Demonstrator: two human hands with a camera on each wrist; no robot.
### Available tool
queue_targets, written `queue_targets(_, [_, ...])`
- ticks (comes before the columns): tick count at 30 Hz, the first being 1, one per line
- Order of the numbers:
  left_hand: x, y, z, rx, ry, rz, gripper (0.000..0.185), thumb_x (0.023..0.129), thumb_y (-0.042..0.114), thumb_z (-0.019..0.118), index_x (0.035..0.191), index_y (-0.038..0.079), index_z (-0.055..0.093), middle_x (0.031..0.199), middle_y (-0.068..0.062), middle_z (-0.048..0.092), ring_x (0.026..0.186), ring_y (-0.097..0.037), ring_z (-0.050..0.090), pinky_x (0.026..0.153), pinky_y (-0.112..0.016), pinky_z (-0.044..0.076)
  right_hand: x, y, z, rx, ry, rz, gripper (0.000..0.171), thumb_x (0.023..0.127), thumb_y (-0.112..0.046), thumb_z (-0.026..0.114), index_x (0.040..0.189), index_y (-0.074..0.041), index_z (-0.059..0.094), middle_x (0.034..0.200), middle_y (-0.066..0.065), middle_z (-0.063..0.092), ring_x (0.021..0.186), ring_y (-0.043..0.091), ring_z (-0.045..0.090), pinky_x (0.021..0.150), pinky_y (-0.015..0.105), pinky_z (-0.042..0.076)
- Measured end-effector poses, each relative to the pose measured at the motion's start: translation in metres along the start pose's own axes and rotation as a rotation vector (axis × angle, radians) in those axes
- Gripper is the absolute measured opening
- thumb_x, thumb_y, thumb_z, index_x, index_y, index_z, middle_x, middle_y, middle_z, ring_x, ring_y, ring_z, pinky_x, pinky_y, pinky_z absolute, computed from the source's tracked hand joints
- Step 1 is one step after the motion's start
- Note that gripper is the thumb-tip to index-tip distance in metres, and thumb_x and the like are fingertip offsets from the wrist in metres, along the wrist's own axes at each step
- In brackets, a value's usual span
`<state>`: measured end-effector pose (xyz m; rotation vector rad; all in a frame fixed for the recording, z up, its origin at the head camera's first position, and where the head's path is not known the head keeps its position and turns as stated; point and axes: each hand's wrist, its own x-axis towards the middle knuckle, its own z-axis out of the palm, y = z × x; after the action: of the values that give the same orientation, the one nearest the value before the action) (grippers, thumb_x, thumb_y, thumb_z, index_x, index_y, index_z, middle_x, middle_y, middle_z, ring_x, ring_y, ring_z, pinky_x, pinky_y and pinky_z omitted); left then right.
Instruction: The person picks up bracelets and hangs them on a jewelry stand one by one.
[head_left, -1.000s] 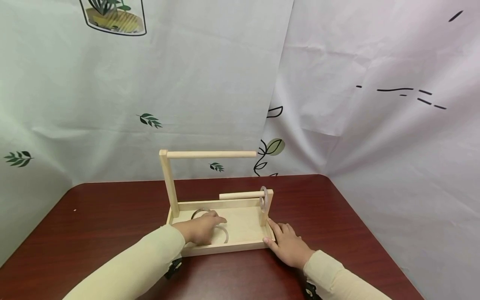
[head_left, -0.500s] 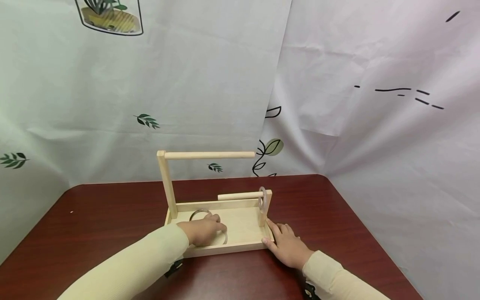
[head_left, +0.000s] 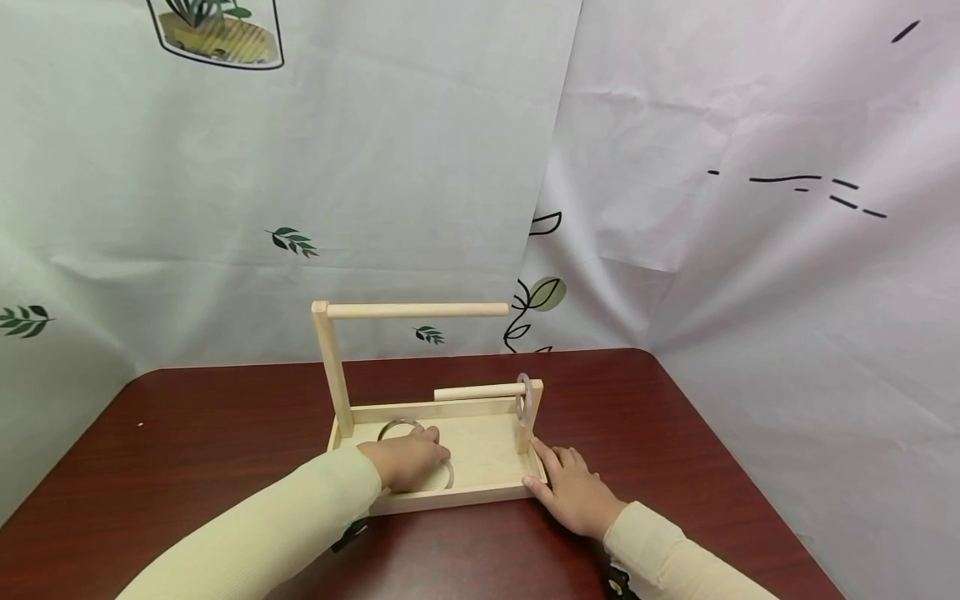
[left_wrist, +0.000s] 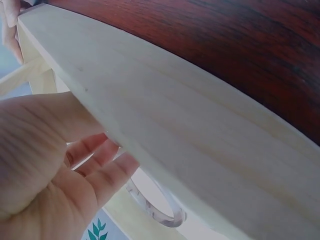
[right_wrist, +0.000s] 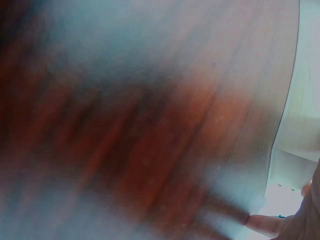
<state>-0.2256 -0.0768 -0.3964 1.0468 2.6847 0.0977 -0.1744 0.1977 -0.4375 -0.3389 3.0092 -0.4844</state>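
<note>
A pale wooden tray carries a tall post with a long top dowel and a short post with a low dowel. One ring hangs on the low dowel by the short post. My left hand lies inside the tray, its fingers curled onto a clear ring. In the left wrist view the ring shows under the bent fingers. A second clear ring lies flat just behind that hand. My right hand rests flat on the table, fingers straight, touching the tray's front right corner.
The tray stands mid-table on a dark red wooden table with rounded corners. White printed cloth hangs close behind and on the right. The right wrist view is blurred, showing only tabletop.
Hardly anything differs: my left hand has drawn back slightly toward me over the clear ring. The right hand and the tray stay in place.
</note>
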Motion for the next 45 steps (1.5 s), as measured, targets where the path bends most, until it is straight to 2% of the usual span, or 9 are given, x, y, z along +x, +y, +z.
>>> queue_targets(8, [0.001,-0.003,-0.001,-0.032,0.017,0.006,0.032,0.073,-0.009,0.07,0.098,0.01,0.067,0.093,-0.005,0.051,0.082,-0.017,0.046,0.072,-0.028,0.042,0.0,0.0,0.0,0.0,0.0,0.008,0.065,0.097,-0.054,0.045,0.152,-0.021,0.033,0.135,0.02,0.047,0.129,0.036,0.041,0.086,0.072,0.038])
queue_targets(16, [0.0,-0.005,0.0,-0.156,0.04,-0.018,0.03,0.073,-0.007,0.071,0.098,0.009,0.063,0.09,-0.004,0.044,0.079,-0.017,0.042,0.068,-0.028,0.04,0.001,0.002,0.002,-0.007,0.003,0.0,0.066,0.097,-0.055,0.044,0.152,-0.021,0.033,0.135,0.02,0.047,0.129,0.036,0.04,0.086,0.071,0.038])
queue_targets(19, [-0.001,-0.006,0.0,-0.197,0.07,-0.022,0.039,0.07,-0.007,0.074,0.104,0.007,0.062,0.094,-0.005,0.044,0.083,-0.018,0.043,0.069,-0.029,0.041,0.001,0.002,0.002,-0.005,-0.001,-0.003,0.065,0.098,-0.055,0.044,0.152,-0.02,0.033,0.135,0.02,0.046,0.129,0.036,0.04,0.086,0.071,0.038])
queue_targets(24, [0.001,-0.013,0.005,-0.21,0.159,-0.023,0.065,0.059,0.0,0.082,0.121,0.003,0.06,0.099,-0.006,0.045,0.088,-0.018,0.046,0.074,-0.031,0.045,0.001,0.001,0.002,-0.004,0.006,-0.009,0.065,0.098,-0.054,0.044,0.152,-0.02,0.033,0.134,0.02,0.047,0.129,0.036,0.041,0.086,0.071,0.038])
queue_targets(29, [0.001,-0.019,0.005,-0.234,0.241,-0.017,0.077,0.052,0.003,0.086,0.124,0.001,0.058,0.099,-0.005,0.046,0.086,-0.019,0.049,0.078,-0.036,0.047,0.0,0.001,0.001,-0.003,0.01,-0.005,0.065,0.098,-0.054,0.045,0.152,-0.021,0.033,0.134,0.02,0.047,0.129,0.036,0.041,0.086,0.071,0.038])
queue_targets(33, [-0.002,-0.021,0.003,-0.281,0.275,-0.009,0.08,0.051,-0.002,0.083,0.126,-0.002,0.055,0.104,-0.008,0.045,0.091,-0.021,0.048,0.08,-0.036,0.047,0.0,0.0,0.002,0.002,0.009,-0.005,0.064,0.098,-0.054,0.045,0.152,-0.021,0.033,0.134,0.02,0.047,0.129,0.036,0.041,0.086,0.071,0.038])
queue_targets(39, [-0.008,-0.024,-0.001,-0.287,0.332,0.017,0.076,0.05,-0.004,0.08,0.122,-0.002,0.055,0.104,-0.013,0.045,0.092,-0.026,0.047,0.08,-0.039,0.046,-0.001,0.0,0.003,0.003,0.009,-0.001,0.065,0.097,-0.055,0.044,0.151,-0.021,0.033,0.134,0.02,0.047,0.129,0.036,0.041,0.087,0.071,0.038])
queue_targets(41, [-0.009,-0.025,-0.002,-0.303,0.345,0.011,0.076,0.05,-0.004,0.079,0.123,-0.002,0.055,0.105,-0.015,0.045,0.095,-0.029,0.048,0.087,-0.044,0.046,-0.001,0.001,0.003,0.001,0.004,-0.001,0.065,0.097,-0.056,0.043,0.152,-0.021,0.033,0.134,0.02,0.047,0.129,0.037,0.041,0.087,0.071,0.037])
queue_targets(45, [-0.011,-0.028,-0.002,-0.357,0.36,-0.029,0.078,0.052,-0.005,0.077,0.126,-0.002,0.054,0.108,-0.016,0.045,0.099,-0.031,0.047,0.088,-0.046,0.045,0.0,0.001,0.001,0.008,-0.003,-0.001,0.066,0.097,-0.055,0.044,0.152,-0.02,0.033,0.134,0.02,0.047,0.128,0.037,0.041,0.087,0.071,0.037])
